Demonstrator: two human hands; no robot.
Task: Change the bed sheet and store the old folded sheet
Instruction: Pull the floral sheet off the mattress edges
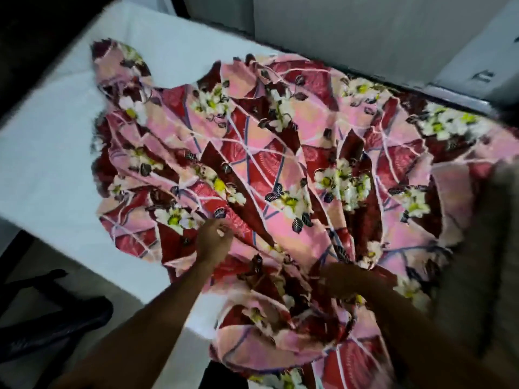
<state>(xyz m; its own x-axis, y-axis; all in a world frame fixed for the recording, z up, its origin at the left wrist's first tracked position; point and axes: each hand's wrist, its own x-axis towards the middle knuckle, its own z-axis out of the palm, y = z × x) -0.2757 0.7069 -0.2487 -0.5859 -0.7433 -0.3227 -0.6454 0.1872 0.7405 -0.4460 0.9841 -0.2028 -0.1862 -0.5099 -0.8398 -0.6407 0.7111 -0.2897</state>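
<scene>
Where the white mattress (56,153) lies bare along its left side, the floral sheet (280,153) is spread rumpled across the mattress's middle and right side. Its folds gather toward the mattress's near edge, and one end hangs over that edge. Left grip (214,239): fingers curled, pinching a fold of the sheet close to the near edge. Right grip (338,279): blurred, closed round the gathered cloth at the same edge; finger detail cannot be made out. Sheet pattern: pink and red with white flowers.
</scene>
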